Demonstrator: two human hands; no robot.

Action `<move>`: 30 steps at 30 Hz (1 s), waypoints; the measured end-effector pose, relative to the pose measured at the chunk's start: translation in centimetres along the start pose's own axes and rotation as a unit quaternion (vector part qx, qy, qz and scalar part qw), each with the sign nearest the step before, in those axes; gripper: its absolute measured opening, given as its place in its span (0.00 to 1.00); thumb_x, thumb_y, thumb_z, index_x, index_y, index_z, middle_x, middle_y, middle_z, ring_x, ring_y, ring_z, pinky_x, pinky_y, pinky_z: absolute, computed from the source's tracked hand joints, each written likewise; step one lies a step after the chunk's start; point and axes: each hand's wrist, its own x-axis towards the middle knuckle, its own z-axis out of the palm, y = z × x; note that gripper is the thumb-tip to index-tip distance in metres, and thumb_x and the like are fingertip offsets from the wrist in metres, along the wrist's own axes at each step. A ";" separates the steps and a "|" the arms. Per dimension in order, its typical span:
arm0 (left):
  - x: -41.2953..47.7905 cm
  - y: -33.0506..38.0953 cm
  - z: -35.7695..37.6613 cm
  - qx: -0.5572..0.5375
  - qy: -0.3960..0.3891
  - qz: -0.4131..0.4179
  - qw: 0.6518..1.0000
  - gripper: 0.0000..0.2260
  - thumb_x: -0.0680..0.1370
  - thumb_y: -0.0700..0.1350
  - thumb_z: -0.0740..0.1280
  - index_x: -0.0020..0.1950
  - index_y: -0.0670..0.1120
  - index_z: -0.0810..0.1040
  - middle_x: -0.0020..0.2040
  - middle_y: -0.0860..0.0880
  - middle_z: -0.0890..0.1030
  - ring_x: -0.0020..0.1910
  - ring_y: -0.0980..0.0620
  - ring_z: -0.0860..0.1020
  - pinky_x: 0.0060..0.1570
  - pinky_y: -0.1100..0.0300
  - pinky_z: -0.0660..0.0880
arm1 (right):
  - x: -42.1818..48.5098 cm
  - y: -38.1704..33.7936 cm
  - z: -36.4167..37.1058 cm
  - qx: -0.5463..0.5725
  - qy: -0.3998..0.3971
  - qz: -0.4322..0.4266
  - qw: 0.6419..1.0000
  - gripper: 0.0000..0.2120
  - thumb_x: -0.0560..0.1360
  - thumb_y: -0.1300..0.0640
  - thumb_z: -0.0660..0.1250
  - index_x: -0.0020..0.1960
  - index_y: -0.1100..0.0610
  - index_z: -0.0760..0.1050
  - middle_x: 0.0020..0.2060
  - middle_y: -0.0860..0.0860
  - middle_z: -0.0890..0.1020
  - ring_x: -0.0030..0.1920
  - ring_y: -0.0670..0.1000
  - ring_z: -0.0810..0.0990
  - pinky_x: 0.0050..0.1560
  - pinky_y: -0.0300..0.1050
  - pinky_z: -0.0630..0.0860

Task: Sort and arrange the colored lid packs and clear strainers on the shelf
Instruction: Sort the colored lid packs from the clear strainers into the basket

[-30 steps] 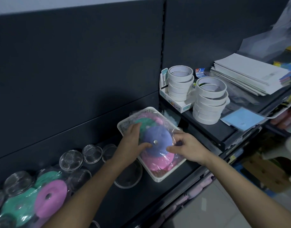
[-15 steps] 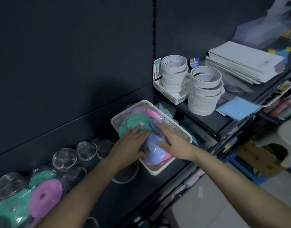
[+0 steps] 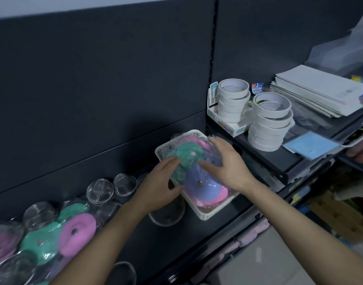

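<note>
A white basket (image 3: 207, 215) is parked on the dark shelf (image 3: 176, 249), close to the back panel. It's packed with lid packs (image 3: 221, 195) wrapped in clear plastic: a green lid (image 3: 188, 154) sits toward the back, a purple lid (image 3: 209, 188) nearer the front, and pink ones are tucked in around the edges.

The left hand (image 3: 160, 186) is laid against the basket's left side, with its fingers fairly straight and close together on the green lid's wrap and the thumb stuck out toward the basket rim. The right hand (image 3: 227, 167) is arched over the top of the wrapped pack — fingers spread and a bit bent, thumb tip down by the purple lid. Whether anything is actually gripped there can't be told.

Further left on the same shelf, a loose heap of lid packs (image 3: 53, 241) in green and pink is piled up, with clear strainers (image 3: 99, 191) scattered among and behind them. One more strainer is half hidden under the left wrist, just beside the basket.

On the higher shelf to the right, stacked tape rolls (image 3: 269, 124) are seen — plus a pile of white paper (image 3: 320, 93) and a blue sheet (image 3: 310, 145).
</note>
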 end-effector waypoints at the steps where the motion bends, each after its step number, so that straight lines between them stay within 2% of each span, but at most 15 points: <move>1: -0.3 -0.2 -0.4 0.001 0.009 -0.006 1.000 0.33 0.70 0.55 0.66 0.74 0.47 0.64 0.73 0.51 0.64 0.71 0.60 0.61 0.66 0.72 0.54 | 0.1 -0.6 0.3 -0.032 0.009 -0.026 0.999 0.30 0.72 0.53 0.72 0.70 0.59 0.67 0.65 0.56 0.72 0.68 0.54 0.66 0.68 0.39 0.56; 3: -1.1 -0.5 -1.2 -0.002 0.021 -0.013 1.000 0.33 0.69 0.54 0.66 0.72 0.46 0.67 0.70 0.50 0.67 0.67 0.61 0.63 0.65 0.74 0.56 | 0.2 -1.6 1.1 -0.125 -0.002 -0.072 0.990 0.27 0.72 0.51 0.70 0.69 0.58 0.69 0.66 0.57 0.71 0.70 0.57 0.64 0.72 0.51 0.54; 5: -2.0 -1.0 -1.8 -0.008 0.028 -0.024 0.999 0.31 0.69 0.51 0.67 0.71 0.45 0.68 0.69 0.49 0.69 0.67 0.60 0.65 0.65 0.75 0.56 | 0.1 -2.6 2.2 -0.239 -0.003 -0.149 0.959 0.23 0.71 0.50 0.68 0.63 0.58 0.74 0.65 0.58 0.73 0.70 0.61 0.66 0.71 0.61 0.54; 8: -3.6 -1.8 -2.4 -0.014 0.037 -0.049 0.998 0.31 0.69 0.54 0.67 0.71 0.45 0.69 0.67 0.53 0.68 0.64 0.64 0.63 0.63 0.80 0.53 | 0.0 -4.3 4.2 -0.334 0.033 -0.265 0.904 0.16 0.69 0.53 0.64 0.54 0.58 0.79 0.60 0.59 0.78 0.66 0.62 0.73 0.69 0.65 0.57; 10: -4.7 -2.4 -2.8 -0.014 0.041 -0.065 0.997 0.33 0.68 0.58 0.63 0.70 0.44 0.69 0.66 0.53 0.68 0.65 0.62 0.64 0.65 0.77 0.55 | 0.2 -5.2 5.2 -0.362 0.072 -0.304 0.879 0.13 0.68 0.58 0.65 0.51 0.58 0.80 0.57 0.59 0.80 0.64 0.62 0.75 0.69 0.66 0.55; 12: -5.6 -3.1 -3.2 -0.016 0.049 -0.083 0.995 0.33 0.68 0.59 0.62 0.69 0.44 0.70 0.67 0.50 0.70 0.66 0.58 0.67 0.67 0.70 0.61 | 0.6 -5.5 6.1 -0.399 0.075 -0.281 0.870 0.13 0.64 0.62 0.70 0.49 0.59 0.81 0.54 0.60 0.81 0.61 0.63 0.77 0.69 0.66 0.55; 14: -6.4 -3.5 -3.7 -0.012 0.062 -0.097 0.993 0.33 0.68 0.59 0.62 0.68 0.43 0.72 0.66 0.48 0.72 0.66 0.55 0.69 0.67 0.66 0.64 | 1.2 -5.1 6.6 -0.447 0.040 -0.210 0.869 0.15 0.61 0.60 0.73 0.48 0.58 0.82 0.52 0.62 0.81 0.59 0.63 0.78 0.67 0.67 0.60; 17: -7.4 -3.7 -4.4 -0.016 0.069 -0.111 0.991 0.35 0.67 0.61 0.61 0.69 0.44 0.71 0.65 0.52 0.70 0.63 0.60 0.67 0.61 0.80 0.56 | 1.8 -4.1 7.1 -0.487 -0.048 -0.084 0.868 0.19 0.67 0.51 0.74 0.56 0.56 0.79 0.57 0.61 0.79 0.63 0.64 0.74 0.67 0.67 0.63; 19: -7.9 -3.9 -4.6 -0.019 0.073 -0.119 0.990 0.35 0.66 0.61 0.60 0.69 0.45 0.71 0.64 0.56 0.68 0.61 0.65 0.63 0.58 0.84 0.52 | 1.5 -2.0 7.7 -0.470 -0.087 -0.035 0.878 0.24 0.74 0.45 0.64 0.67 0.54 0.71 0.65 0.61 0.72 0.68 0.66 0.66 0.69 0.66 0.57; 21: -8.1 -4.1 -4.5 -0.018 0.077 -0.123 0.989 0.32 0.68 0.58 0.63 0.69 0.46 0.71 0.65 0.54 0.69 0.62 0.66 0.63 0.57 0.84 0.51 | 0.7 -0.1 8.2 -0.444 -0.108 -0.030 0.889 0.25 0.78 0.44 0.55 0.71 0.54 0.65 0.70 0.63 0.66 0.70 0.67 0.64 0.71 0.66 0.55; 22: -8.1 -4.2 -4.3 -0.016 0.077 -0.123 0.989 0.31 0.68 0.56 0.65 0.69 0.46 0.70 0.66 0.53 0.69 0.62 0.65 0.63 0.57 0.84 0.51 | 0.5 0.5 8.4 -0.428 -0.110 -0.037 0.896 0.25 0.79 0.45 0.53 0.72 0.56 0.64 0.71 0.66 0.64 0.70 0.67 0.64 0.72 0.64 0.54; 26: -8.0 -4.2 -3.5 -0.013 0.073 -0.126 0.989 0.30 0.68 0.54 0.66 0.69 0.47 0.71 0.67 0.51 0.71 0.66 0.59 0.67 0.61 0.77 0.55 | 0.2 0.7 8.5 -0.384 -0.139 -0.029 0.912 0.26 0.80 0.48 0.54 0.75 0.56 0.55 0.75 0.65 0.54 0.75 0.64 0.53 0.74 0.57 0.44; 28: -8.0 -4.2 -3.3 -0.007 0.077 -0.123 0.989 0.31 0.68 0.57 0.65 0.69 0.47 0.71 0.67 0.51 0.72 0.65 0.59 0.67 0.63 0.74 0.56 | 0.3 0.2 8.2 -0.365 -0.122 -0.027 0.923 0.23 0.80 0.48 0.55 0.72 0.55 0.60 0.73 0.64 0.58 0.74 0.63 0.56 0.75 0.58 0.45; 30: -8.0 -4.1 -3.4 -0.005 0.082 -0.120 0.989 0.31 0.68 0.58 0.64 0.69 0.47 0.71 0.66 0.53 0.71 0.65 0.62 0.66 0.62 0.76 0.55 | 0.6 -0.6 7.7 -0.342 -0.093 -0.030 0.935 0.19 0.79 0.48 0.56 0.67 0.56 0.67 0.70 0.62 0.65 0.72 0.62 0.61 0.74 0.60 0.49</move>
